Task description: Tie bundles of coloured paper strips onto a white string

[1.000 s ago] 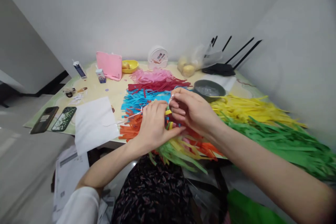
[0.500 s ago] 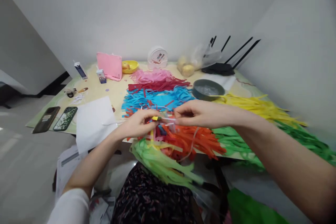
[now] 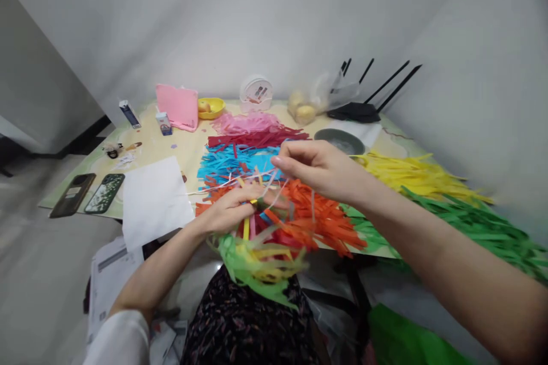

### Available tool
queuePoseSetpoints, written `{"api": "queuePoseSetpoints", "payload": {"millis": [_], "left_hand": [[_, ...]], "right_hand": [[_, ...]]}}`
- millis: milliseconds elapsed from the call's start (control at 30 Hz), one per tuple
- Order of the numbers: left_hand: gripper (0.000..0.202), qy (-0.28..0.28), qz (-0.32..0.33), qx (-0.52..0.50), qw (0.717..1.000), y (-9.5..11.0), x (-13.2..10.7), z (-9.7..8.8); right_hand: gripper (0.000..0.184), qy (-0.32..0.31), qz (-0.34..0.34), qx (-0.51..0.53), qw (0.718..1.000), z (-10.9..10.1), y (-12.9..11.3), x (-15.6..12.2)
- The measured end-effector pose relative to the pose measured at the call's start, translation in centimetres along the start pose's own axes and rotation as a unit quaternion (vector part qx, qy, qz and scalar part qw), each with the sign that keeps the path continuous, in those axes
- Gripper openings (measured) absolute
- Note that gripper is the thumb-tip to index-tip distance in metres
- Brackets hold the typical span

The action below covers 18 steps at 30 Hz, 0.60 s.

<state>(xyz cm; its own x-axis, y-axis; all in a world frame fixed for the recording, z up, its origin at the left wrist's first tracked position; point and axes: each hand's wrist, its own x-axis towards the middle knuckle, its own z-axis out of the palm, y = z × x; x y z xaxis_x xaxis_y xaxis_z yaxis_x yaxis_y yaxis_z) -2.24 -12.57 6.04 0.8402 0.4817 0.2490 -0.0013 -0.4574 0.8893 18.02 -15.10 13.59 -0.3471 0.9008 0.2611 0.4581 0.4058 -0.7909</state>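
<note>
My left hand [image 3: 233, 208] is closed around a bundle of coloured paper strips [image 3: 261, 251]; green, yellow and red ends hang down from it over the table's near edge. A thin white string [image 3: 231, 183] runs from the bundle. My right hand [image 3: 314, 166] is raised just above and to the right, its fingers pinched together on the string's end. Under both hands lies a heap of orange strips [image 3: 321, 219].
Piles of blue [image 3: 233, 161], dark red [image 3: 257, 138], pink [image 3: 248, 122], yellow [image 3: 411, 174] and green strips [image 3: 475, 228] cover the table. A white sheet [image 3: 154, 199] and two phones [image 3: 88, 194] lie left. A dark bowl [image 3: 340, 140], pink case [image 3: 177, 105] and yellow bowl [image 3: 210, 106] stand behind.
My right hand has lifted up and away from the left, pulling the string. The left hand stays on the bundle, whose loose ends have swung lower.
</note>
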Motion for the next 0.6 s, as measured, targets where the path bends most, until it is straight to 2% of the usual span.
{"api": "queuePoseSetpoints", "payload": {"millis": [67, 133, 200, 333, 400, 500, 600], "left_hand": [[0.032, -0.016, -0.049, -0.124, 0.991, -0.3, -0.2, 0.1], [0.038, -0.003, -0.098, -0.217, 0.971, -0.4, -0.4, 0.1], [0.044, -0.007, -0.119, -0.237, 0.964, -0.3, -0.6, 0.0], [0.036, -0.064, -0.140, -0.102, 0.983, 0.0, -0.8, -0.3], [0.027, -0.067, -0.143, -0.039, 0.987, 0.0, -1.0, -0.3], [0.021, -0.012, -0.116, 0.060, 0.991, 0.0, -1.7, -0.5], [0.020, 0.041, -0.107, 0.137, 0.984, 0.5, -3.2, -1.3]], "right_hand": [[0.045, 0.018, -0.033, -0.089, 0.995, -0.3, 0.3, -0.1], [0.041, 0.001, -0.045, -0.136, 0.990, -0.7, 1.0, -0.5], [0.036, -0.038, -0.060, -0.159, 0.985, -1.2, 1.8, -1.2], [0.037, -0.102, -0.106, -0.231, 0.962, -1.8, 3.1, -2.9], [0.040, -0.113, -0.107, -0.283, 0.946, -1.8, 3.4, -3.9], [0.041, -0.119, -0.075, -0.288, 0.947, -2.0, 3.6, -5.4], [0.041, -0.121, -0.012, -0.163, 0.979, -2.9, 3.8, -7.4]]}}
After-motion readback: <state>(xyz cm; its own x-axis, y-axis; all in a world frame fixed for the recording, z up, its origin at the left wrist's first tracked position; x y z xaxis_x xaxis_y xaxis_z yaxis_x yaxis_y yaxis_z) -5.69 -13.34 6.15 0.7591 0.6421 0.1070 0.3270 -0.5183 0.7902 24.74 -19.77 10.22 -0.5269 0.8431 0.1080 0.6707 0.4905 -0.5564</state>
